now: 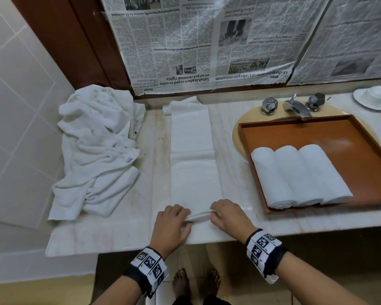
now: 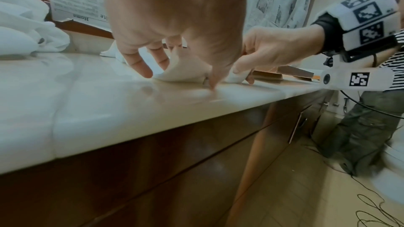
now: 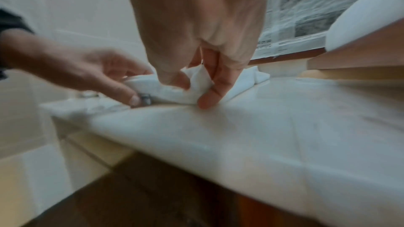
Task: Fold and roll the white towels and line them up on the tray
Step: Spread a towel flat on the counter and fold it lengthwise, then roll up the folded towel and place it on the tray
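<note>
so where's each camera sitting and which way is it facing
Head: worn high, faces down at the folded towel and tray; both hands and bare feet show.
Left wrist: low at the counter edge, looks along the left hand toward the right hand.
Right wrist: low, mirrored, looks along the right hand's grip.
All three share the towel's pinched near end.

Upside-down newspaper sheets [image 1: 207, 40] cover the far wall above a chrome faucet [image 1: 296, 106]; an upturned white cup on its saucer [image 1: 373, 96] sits far right.
</note>
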`<state>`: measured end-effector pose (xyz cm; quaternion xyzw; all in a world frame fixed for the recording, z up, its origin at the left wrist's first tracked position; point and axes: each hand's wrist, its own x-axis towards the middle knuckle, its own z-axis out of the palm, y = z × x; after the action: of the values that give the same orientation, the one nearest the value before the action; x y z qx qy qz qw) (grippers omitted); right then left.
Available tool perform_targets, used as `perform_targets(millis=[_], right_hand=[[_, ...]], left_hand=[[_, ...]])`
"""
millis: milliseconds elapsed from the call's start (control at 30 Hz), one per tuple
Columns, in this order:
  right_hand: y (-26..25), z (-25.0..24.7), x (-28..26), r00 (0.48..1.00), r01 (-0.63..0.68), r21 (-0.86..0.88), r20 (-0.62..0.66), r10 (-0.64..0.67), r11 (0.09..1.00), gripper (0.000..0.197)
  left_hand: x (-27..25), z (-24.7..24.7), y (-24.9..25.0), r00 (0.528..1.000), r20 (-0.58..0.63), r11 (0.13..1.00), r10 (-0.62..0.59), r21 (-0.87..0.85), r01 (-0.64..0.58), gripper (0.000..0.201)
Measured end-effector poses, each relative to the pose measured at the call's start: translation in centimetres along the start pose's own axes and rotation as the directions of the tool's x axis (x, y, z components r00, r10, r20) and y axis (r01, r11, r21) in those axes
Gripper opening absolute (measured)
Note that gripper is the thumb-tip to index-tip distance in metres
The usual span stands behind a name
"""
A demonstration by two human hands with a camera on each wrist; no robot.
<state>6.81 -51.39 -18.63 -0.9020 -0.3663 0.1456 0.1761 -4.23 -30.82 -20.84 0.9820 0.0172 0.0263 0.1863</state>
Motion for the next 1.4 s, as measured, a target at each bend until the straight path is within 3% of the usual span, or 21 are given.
perform_targets(millis=[67, 200, 333, 533, 667, 733, 800, 900, 1000, 1067, 1167, 1300, 1400], right_hand=[[0.2, -1.0, 0.1, 0.997, -0.051, 0.075, 0.061, 0.046, 0.996, 0.017], [0.8, -1.0, -0.2, 0.995, -0.103, 0.224, 0.030, 0.098, 0.969, 0.023], [1.1, 0.4, -0.4, 0.997, -0.051, 0.210, -0.043, 0.061, 0.976, 0.025], [1.8, 1.4, -0.1, 0.990, 0.002, 0.217, -0.138, 0.028, 0.976, 0.011], [2.3, 0.7, 0.2, 0.996, 0.080, 0.154, -0.051, -0.073, 0.985, 0.015], [2.0, 0.0, 0.1, 0.989, 0.131, -0.033, -0.072, -0.133, 0.991, 0.023], [1.1, -0.3, -0.1, 0.980, 0.163, -0.236, -0.077, -0.185, 0.958, 0.031], [0.0, 0.7, -0.3, 0.981, 0.153, -0.339, -0.059, -0.183, 0.928, 0.023], [-0.5, 1.5, -0.2, 0.984, 0.097, -0.343, -0.107, -0.141, 0.934, 0.016], [-0.5, 1.5, -0.1, 0.989, 0.063, -0.274, -0.114, -0.098, 0.960, 0.014], [-0.1, 0.8, 0.6, 0.993, -0.036, -0.013, -0.115, 0.035, 0.999, 0.044], [1.0, -0.6, 0.7, 0.990, -0.108, 0.287, -0.056, 0.129, 0.952, 0.032], [1.8, -0.4, 0.5, 0.987, -0.080, 0.312, -0.107, 0.119, 0.947, 0.031]], left_hand=[[0.3, -0.4, -0.3, 0.999, -0.015, 0.998, -0.031, -0.052, 0.031, 0.029], [0.9, -1.5, -0.7, 0.983, 0.066, 0.951, -0.173, -0.247, 0.184, 0.029], [1.3, -1.8, -0.7, 0.965, 0.085, 0.904, -0.249, -0.339, 0.263, 0.036], [1.6, -1.8, -0.9, 0.954, 0.069, 0.855, -0.291, -0.429, 0.292, 0.020], [1.9, -1.6, -1.1, 0.959, 0.087, 0.879, -0.271, -0.385, 0.283, 0.017], [1.8, -1.7, -1.2, 0.975, 0.049, 0.926, -0.215, -0.306, 0.219, 0.022], [1.4, -1.3, -1.2, 0.996, 0.022, 0.975, -0.085, -0.204, 0.088, 0.026], [0.9, -1.1, -0.8, 0.999, 0.044, 0.986, -0.018, -0.165, 0.025, 0.022], [0.7, -1.2, -0.7, 0.999, 0.053, 0.993, -0.002, -0.118, 0.008, 0.040], [0.6, -1.2, -0.5, 0.999, 0.039, 0.998, 0.024, -0.061, -0.022, 0.039], [1.1, -1.3, -0.6, 1.000, 0.019, 0.998, -0.023, -0.064, 0.024, 0.027], [2.2, -2.2, -1.4, 0.984, 0.088, 0.960, -0.157, -0.222, 0.173, 0.029], [2.9, -2.7, -2.0, 0.963, 0.089, 0.921, -0.253, -0.282, 0.268, 0.023]])
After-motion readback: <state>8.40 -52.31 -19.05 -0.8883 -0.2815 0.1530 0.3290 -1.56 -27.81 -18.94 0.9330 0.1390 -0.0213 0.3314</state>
